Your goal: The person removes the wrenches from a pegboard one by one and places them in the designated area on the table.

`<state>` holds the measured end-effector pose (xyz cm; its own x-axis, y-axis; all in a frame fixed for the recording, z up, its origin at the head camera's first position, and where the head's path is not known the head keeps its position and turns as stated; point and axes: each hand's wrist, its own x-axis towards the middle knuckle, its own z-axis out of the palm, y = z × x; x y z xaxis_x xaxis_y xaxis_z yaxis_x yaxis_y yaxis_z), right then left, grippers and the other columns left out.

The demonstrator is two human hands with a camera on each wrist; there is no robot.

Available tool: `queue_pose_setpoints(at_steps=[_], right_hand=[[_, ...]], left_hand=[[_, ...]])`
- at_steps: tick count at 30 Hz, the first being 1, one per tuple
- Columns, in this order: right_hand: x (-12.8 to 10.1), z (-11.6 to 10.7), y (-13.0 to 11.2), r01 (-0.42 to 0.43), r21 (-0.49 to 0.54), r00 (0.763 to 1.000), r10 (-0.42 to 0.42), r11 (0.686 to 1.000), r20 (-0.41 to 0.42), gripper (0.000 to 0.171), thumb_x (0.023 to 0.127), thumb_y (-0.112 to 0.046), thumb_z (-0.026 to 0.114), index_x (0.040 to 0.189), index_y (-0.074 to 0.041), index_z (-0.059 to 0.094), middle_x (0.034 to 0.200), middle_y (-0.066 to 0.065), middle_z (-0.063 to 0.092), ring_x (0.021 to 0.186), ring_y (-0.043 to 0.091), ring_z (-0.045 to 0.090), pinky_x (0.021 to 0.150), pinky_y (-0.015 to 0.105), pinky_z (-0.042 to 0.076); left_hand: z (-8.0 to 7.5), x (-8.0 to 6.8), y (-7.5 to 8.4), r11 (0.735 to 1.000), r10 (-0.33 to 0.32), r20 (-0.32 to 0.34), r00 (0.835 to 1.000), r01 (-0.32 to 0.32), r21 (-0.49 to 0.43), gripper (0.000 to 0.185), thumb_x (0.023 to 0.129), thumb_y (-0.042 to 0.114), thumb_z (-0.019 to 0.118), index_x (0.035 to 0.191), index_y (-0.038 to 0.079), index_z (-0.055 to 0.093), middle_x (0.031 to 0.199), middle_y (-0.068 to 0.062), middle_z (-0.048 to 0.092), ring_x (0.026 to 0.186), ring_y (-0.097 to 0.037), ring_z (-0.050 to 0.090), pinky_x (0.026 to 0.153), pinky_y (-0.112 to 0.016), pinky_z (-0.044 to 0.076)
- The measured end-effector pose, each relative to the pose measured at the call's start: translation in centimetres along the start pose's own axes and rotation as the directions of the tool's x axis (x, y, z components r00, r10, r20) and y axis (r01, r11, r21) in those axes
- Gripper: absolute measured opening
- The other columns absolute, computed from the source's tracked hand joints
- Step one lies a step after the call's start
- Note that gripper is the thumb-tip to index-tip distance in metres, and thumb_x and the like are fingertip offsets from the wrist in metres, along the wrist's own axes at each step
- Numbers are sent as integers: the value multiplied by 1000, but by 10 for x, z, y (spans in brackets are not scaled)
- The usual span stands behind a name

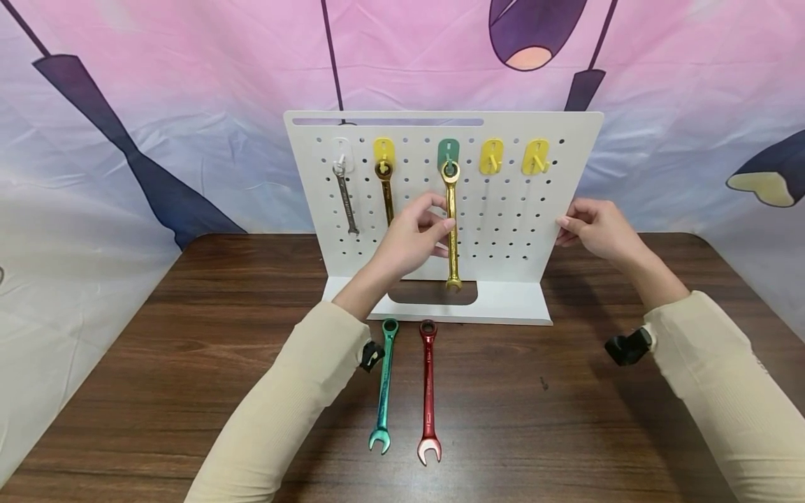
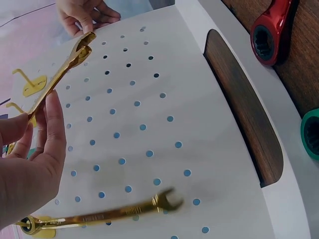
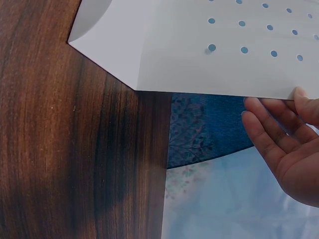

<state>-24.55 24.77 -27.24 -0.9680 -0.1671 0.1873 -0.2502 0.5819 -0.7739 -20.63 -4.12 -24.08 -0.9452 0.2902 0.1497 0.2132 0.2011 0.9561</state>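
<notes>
My left hand [image 1: 411, 237] pinches the shaft of a gold wrench [image 1: 452, 230] between thumb and fingers. The wrench's ring end overlaps the green hook [image 1: 448, 152] on the white pegboard [image 1: 522, 230], and its open-jawed end hangs downward. In the left wrist view the same gold wrench [image 2: 62, 69] slants up from the fingers. At the board's right edge, my right hand [image 1: 597, 227] grips the rim, thumb on the front and fingers behind, as the right wrist view of that hand [image 3: 294, 144] also shows.
A small silver wrench [image 1: 346, 202] hangs from the white hook, a darker gold wrench [image 1: 386, 188] from a yellow one. Two more yellow hooks [image 1: 492, 156] are on the right. Before the board, a green wrench [image 1: 385, 391] and a red wrench [image 1: 429, 391] lie on the wooden table [image 1: 534, 426].
</notes>
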Motion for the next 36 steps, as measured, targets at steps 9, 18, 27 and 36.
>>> queue_pose_setpoints(at_steps=[9, 18, 27, 36], right_hand=[[0, 1, -1, 10, -12, 1000, -10, 1000, -5, 20, 94, -6, 49, 83, 11, 53, 79, 17, 64, 67, 17, 64, 61, 25, 56], [-1, 0, -1, 8, -5, 1000, -8, 1000, -1, 20, 94, -6, 50, 84, 11, 53, 79, 18, 64, 65, 14, 63, 61, 26, 56], [-1, 1, -1, 15, -8, 1000, -15, 1000, -1, 19, 94, -5, 50, 83, 11, 53, 78, 17, 64, 66, 16, 63, 60, 25, 56], [-2, 0, -2, 5, -6, 1000, -5, 1000, 0, 20, 94, -6, 49, 84, 11, 53, 79, 18, 64, 67, 18, 63, 60, 25, 56]], left_hand=[[1, -5, 5, 1000, 2, 1, 1000, -2, -21, 19, 92, 3, 52, 111, 2, 50, 88, -16, 60, 75, -24, 61, 64, -29, 57], [0, -7, 8, 1000, 17, 8, 1000, -17, -9, 18, 92, 3, 52, 110, 0, 50, 90, -17, 61, 76, -25, 61, 64, -29, 57], [1, -9, 12, 999, 18, 6, 1000, -17, -34, 21, 92, 3, 52, 112, -1, 50, 89, -17, 60, 76, -25, 61, 64, -29, 57], [-1, -10, 15, 1000, 16, 9, 1000, -16, -25, 22, 92, 3, 52, 114, 0, 50, 90, -17, 61, 76, -24, 61, 65, -29, 57]])
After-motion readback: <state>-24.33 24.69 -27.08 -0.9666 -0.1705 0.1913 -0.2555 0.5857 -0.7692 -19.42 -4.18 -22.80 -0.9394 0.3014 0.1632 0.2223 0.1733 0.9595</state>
